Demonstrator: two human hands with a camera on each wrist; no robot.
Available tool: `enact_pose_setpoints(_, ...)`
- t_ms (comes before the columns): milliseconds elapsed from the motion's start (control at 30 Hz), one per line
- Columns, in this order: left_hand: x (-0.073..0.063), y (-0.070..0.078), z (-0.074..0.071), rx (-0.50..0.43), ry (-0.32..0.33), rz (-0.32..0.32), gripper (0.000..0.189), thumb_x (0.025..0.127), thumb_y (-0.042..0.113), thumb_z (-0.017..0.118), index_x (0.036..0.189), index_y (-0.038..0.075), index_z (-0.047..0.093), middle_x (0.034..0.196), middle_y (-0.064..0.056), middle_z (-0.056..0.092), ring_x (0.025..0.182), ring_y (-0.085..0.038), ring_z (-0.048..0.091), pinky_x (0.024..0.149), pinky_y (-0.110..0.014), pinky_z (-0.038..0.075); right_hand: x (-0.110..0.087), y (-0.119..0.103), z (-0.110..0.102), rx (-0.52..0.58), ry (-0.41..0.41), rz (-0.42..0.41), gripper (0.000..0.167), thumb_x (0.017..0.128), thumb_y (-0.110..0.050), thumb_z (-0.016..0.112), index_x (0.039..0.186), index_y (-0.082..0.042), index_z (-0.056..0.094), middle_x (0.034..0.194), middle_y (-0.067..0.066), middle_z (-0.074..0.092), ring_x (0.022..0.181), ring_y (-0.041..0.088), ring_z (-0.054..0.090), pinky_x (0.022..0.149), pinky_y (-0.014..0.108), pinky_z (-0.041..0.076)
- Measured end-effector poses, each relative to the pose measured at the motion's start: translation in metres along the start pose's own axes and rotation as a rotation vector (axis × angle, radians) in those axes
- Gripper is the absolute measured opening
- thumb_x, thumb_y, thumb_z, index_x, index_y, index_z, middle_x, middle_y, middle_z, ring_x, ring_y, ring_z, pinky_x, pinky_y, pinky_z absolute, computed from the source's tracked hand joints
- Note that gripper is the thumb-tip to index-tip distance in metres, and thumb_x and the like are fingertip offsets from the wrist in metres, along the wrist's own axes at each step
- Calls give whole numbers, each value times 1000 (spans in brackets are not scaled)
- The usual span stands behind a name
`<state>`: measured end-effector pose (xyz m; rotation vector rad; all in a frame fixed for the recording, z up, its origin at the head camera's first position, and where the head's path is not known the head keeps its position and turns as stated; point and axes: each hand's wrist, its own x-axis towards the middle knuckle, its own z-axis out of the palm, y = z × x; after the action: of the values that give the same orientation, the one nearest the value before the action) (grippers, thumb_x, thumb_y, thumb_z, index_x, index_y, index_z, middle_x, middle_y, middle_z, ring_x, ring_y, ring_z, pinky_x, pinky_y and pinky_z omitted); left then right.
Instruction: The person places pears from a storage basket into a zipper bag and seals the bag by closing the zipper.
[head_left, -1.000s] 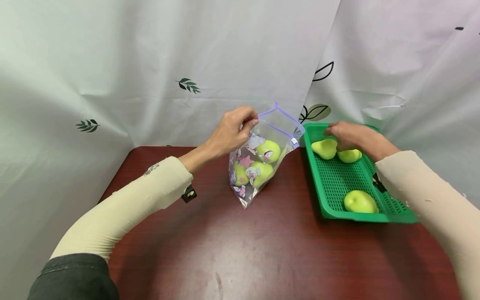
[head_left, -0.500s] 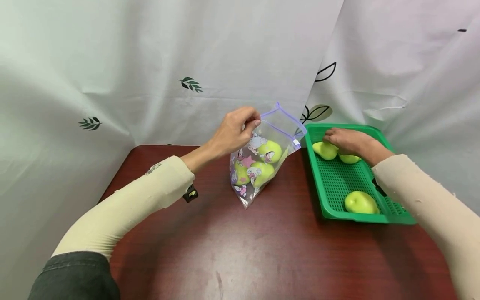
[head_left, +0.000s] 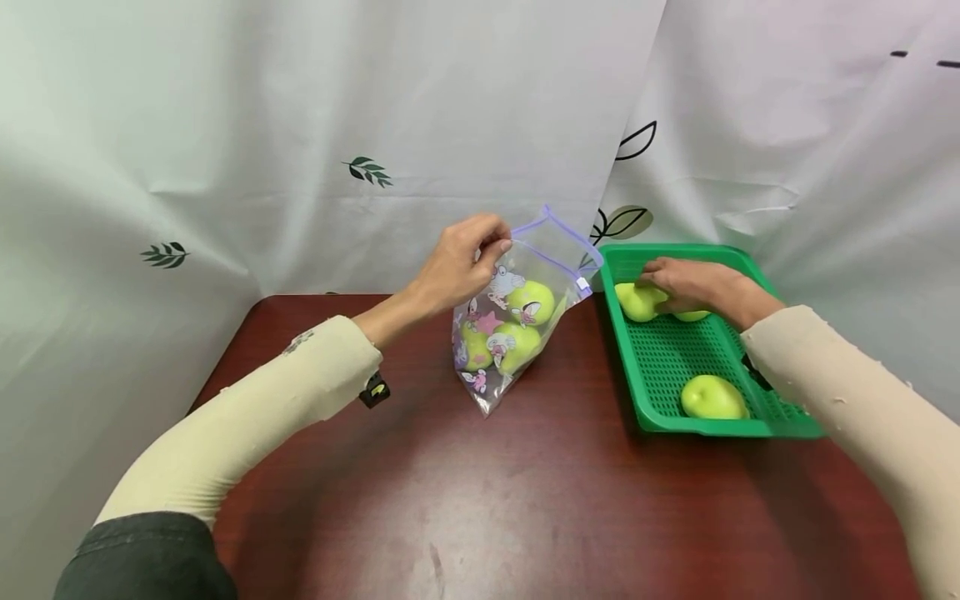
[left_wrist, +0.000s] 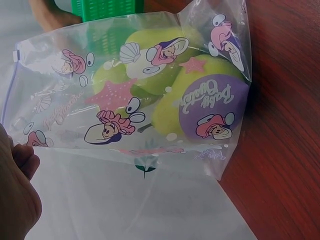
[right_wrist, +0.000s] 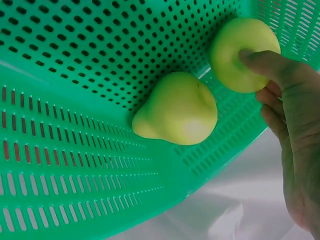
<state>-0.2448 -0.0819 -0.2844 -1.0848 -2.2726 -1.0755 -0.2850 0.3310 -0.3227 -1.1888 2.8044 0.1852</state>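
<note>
My left hand (head_left: 465, 257) pinches the top edge of a clear zip bag (head_left: 558, 258) with a purple zip strip and a white slider. The bag's mouth is partly spread, and three yellow-green pears (left_wrist: 167, 117) show through its cartoon-printed film. Reaching into the green basket, my right hand (head_left: 693, 283) grips a pear (right_wrist: 242, 42) at the far left corner. Its thumb presses on the pear's end, with the other fingers partly hidden behind it. Another pear (right_wrist: 182, 110) lies right beside that one, largely covered by the hand in the head view.
The green perforated basket (head_left: 626, 367) stands at the right of the dark red table (head_left: 495, 500). A further pear (head_left: 712, 397) lies near the basket's front wall. Behind the table hangs a pale curtain (head_left: 420, 108) with leaf prints.
My right hand has settled onto the left pear in the basket and closed its fingers on it. My left hand keeps its hold on the bag. The head view has shifted slightly.
</note>
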Motion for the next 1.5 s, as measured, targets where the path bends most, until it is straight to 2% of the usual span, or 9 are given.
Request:
enact_pose_setpoints(200, -3, -2, -4, 19, 6, -6, 10, 110, 1, 64, 102, 0, 69, 91, -11, 64, 82, -22, 56, 76, -31, 46, 7, -6, -2, 23, 19, -33, 49, 87, -15, 96, 127, 7, 78, 123, 27, 76, 114, 46, 75, 101, 60, 63)
enact_pose_setpoints(367, -3, -2, -5, 28, 8, 3, 10, 110, 2, 64, 102, 0, 69, 91, -11, 64, 82, -23, 57, 76, -32, 47, 9, -13, -5, 23, -11, 5, 50, 88, -20, 94, 127, 7, 78, 126, 30, 76, 112, 48, 77, 101, 62, 63)
enact_pose_setpoints(600, -1, 0, -6, 25, 3, 5, 11, 111, 2, 64, 103, -1, 70, 91, -11, 64, 82, -23, 57, 76, -32, 47, 9, -19, -2, -8, -12, 39, 41, 81, -14, 97, 113, 6, 79, 109, 23, 77, 92, 36, 76, 83, 55, 66)
enact_pose_setpoints(800, -3, 0, -8, 27, 10, -4, 11, 111, 1, 64, 101, 0, 69, 90, -11, 64, 83, -23, 57, 77, -32, 47, 11, -23, -4, 13, -37, 81, 39, 79, -13, 96, 110, 4, 79, 105, 20, 77, 91, 35, 76, 84, 55, 66)
enact_pose_setpoints(1033, -5, -1, -9, 29, 12, -3, 11, 110, 1, 64, 101, 0, 69, 90, -11, 64, 82, -23, 57, 76, -32, 46, 10, -24, -10, 17, -50, 113, 40, 76, -16, 96, 109, 1, 80, 105, 16, 78, 88, 31, 74, 79, 54, 63)
enact_pose_setpoints(1233, -5, -1, -6, 25, 6, -4, 10, 110, 1, 64, 102, -1, 70, 90, -11, 64, 82, -23, 57, 75, -32, 48, 4, -23, -21, 20, -16, 145, 35, 75, -20, 97, 101, -6, 78, 102, 12, 78, 83, 26, 70, 75, 53, 61)
enact_pose_setpoints(1400, -3, 2, -4, 22, -7, -6, 10, 110, 2, 64, 103, -1, 70, 92, -11, 65, 83, -23, 58, 76, -32, 49, -3, -22, -32, 5, 24, 134, 37, 77, -22, 95, 106, -4, 80, 108, 15, 79, 91, 31, 75, 81, 57, 65)
enact_pose_setpoints(1500, -2, 3, -4, 16, -7, -9, 10, 111, 2, 65, 104, -1, 71, 92, -11, 65, 82, -23, 57, 76, -32, 48, -5, -22, -38, 4, 33, 121, 36, 78, -23, 94, 106, -3, 80, 106, 15, 79, 88, 29, 74, 80, 55, 64)
